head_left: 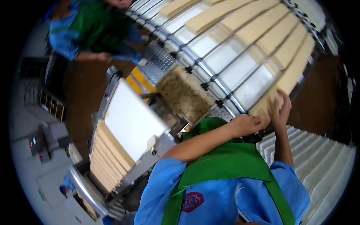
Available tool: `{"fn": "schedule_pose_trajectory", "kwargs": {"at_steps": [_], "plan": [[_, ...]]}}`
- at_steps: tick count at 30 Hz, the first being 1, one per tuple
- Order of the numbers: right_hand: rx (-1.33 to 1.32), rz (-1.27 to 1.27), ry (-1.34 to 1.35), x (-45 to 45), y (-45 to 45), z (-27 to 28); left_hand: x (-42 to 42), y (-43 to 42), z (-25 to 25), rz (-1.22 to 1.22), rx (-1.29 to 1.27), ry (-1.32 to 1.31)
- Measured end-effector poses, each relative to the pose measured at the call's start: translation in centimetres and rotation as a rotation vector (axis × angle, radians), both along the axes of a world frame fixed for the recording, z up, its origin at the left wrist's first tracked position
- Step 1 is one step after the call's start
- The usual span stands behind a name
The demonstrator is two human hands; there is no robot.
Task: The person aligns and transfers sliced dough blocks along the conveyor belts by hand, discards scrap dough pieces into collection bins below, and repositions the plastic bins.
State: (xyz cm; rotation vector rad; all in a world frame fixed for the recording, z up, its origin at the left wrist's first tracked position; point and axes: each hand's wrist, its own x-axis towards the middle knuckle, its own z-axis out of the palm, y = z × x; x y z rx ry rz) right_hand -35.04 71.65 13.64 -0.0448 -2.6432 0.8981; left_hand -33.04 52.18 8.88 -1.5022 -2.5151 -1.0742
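A long pale yellow strip (288,80) runs down the outer side of the slatted conveyor, and its near end lies between my hands. My left hand (245,125) has its fingers closed at the left edge of that end. On the other side, my right hand (281,110) has its fingers bent around the strip's right edge. The strip end is slightly blurred. More pale yellow strips (266,35) lie side by side on the conveyor, with dark lines between them and white sections (255,88) next to them.
An open bin (183,93) with pale scraps stands left of the conveyor's metal rail (204,67). Farther left, a white-topped machine (131,116) has stacked pale slabs (108,157). White ridged sheets (307,161) sit at right. A co-worker in a green apron (99,28) stands upper left.
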Motion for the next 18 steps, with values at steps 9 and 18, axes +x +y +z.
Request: {"fn": "schedule_pose_trajectory", "kwargs": {"at_steps": [9,18], "plan": [[0.510,0.479,0.075,6.0,-3.3,-1.0,1.7,-12.5,-1.1,0.810,0.390,-0.185],[0.668,0.248,-0.012,5.3,-4.8,-2.0,13.0,-31.0,-0.8,1.171,-0.210,-0.509]]}}
